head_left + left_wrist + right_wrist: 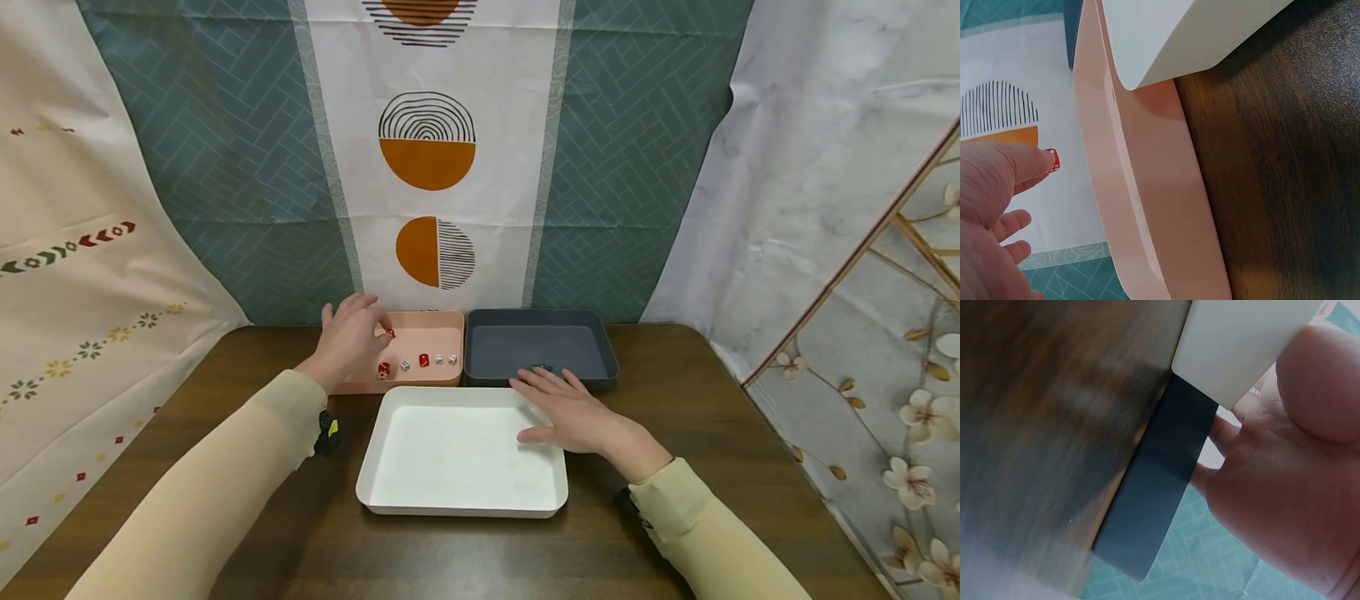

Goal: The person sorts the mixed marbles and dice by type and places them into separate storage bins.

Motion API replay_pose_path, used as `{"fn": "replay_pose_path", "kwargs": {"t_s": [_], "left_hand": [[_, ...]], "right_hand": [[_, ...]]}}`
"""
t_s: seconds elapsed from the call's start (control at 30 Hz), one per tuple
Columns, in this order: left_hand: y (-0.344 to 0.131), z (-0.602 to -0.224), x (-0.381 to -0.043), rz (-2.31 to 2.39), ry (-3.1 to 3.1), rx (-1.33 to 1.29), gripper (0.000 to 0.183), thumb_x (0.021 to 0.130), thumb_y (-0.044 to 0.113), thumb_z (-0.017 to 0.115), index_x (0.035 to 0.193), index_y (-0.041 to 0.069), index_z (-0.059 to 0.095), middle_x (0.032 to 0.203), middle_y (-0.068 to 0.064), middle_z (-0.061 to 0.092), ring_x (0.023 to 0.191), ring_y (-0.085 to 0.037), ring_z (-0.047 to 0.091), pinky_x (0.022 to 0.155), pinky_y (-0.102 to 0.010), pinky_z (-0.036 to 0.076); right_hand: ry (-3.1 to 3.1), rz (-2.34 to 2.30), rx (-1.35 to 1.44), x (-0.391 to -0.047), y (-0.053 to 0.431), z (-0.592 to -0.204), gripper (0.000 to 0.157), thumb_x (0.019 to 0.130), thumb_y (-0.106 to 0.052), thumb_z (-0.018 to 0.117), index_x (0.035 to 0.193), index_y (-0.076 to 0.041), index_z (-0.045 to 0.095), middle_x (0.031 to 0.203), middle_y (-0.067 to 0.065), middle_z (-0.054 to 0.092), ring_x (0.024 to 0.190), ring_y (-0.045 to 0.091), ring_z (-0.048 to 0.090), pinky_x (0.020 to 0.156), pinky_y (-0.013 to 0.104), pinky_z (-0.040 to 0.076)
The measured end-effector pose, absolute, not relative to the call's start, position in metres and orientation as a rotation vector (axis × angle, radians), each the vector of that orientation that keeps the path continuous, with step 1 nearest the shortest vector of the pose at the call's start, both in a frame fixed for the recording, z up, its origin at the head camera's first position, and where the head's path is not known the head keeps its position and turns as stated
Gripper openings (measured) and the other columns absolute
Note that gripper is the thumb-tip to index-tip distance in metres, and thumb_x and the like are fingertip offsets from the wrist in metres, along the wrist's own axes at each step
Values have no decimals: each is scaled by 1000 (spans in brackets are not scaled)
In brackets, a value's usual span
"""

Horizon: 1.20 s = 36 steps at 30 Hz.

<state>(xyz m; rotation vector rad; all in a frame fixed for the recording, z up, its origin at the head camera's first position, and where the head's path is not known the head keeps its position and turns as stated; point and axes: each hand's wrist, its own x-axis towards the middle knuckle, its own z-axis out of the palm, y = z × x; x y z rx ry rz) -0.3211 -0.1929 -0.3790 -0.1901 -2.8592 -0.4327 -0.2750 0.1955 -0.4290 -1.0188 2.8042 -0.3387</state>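
Observation:
My left hand point(348, 342) is over the left end of a pink tray point(427, 321). Its thumb and index finger pinch a red die point(1054, 160), seen at the fingertips in the left wrist view. In the pink tray lie several red and white dice, among them a red die point(423, 360) and a white die point(405, 365). My right hand point(566, 408) hovers with fingers spread above the back right corner of a white tray point(461, 510). Just beyond its fingertips, small dark green and blue dice point(542, 367) show in a dark grey tray point(543, 321), partly hidden by the hand.
The white tray stands in front of the pink and dark trays, which sit side by side on a brown wooden table point(450, 558). A patterned cloth point(427, 200) hangs right behind the trays. More cloths hang at the left and right sides.

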Motion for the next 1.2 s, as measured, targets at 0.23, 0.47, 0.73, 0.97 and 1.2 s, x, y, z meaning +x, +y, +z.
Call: {"fn": "replay_pose_path", "kwargs": {"t_s": [0.23, 0.47, 0.73, 0.97, 1.2], "left_hand": [[-194, -382, -325, -440, -2872, -178, 13, 103, 14, 79, 112, 5, 79, 170, -27, 40, 161, -49, 24, 124, -83, 4], [-195, -382, -324, -441, -2889, -175, 15, 104, 14, 78, 116, 5, 78, 171, -27, 39, 162, -49, 22, 124, -82, 2], [-198, -384, -327, -432, -2897, -170, 16, 103, 15, 78, 116, 6, 78, 171, -27, 38, 162, -49, 21, 124, -82, 2], [-198, -386, -331, -437, -2895, -172, 18, 103, 16, 79, 117, 5, 78, 171, -27, 39, 161, -48, 23, 124, -82, 2], [-198, -387, -332, -430, -2888, -194, 21, 102, 16, 80, 119, 5, 76, 170, -26, 40, 161, -49, 24, 123, -84, 3]], "right_hand": [[2802, -340, -1011, -275, 194, -428, 93, 103, -53, 76, 176, -19, 30, 183, 6, 22, 170, 34, 14, 134, 64, 3], [2804, -335, -1005, -275, 194, -429, 93, 103, -54, 75, 176, -19, 31, 183, 6, 22, 170, 34, 14, 134, 63, 3], [2800, -341, -1014, -276, 196, -430, 93, 103, -54, 75, 176, -19, 31, 183, 6, 22, 170, 34, 14, 134, 64, 3], [2801, -342, -1018, -276, 196, -430, 93, 103, -54, 75, 176, -18, 31, 183, 6, 22, 170, 34, 14, 134, 64, 4], [2800, -360, -1026, -276, 196, -430, 93, 103, -52, 76, 176, -17, 31, 183, 8, 22, 170, 34, 14, 134, 64, 3]]}}
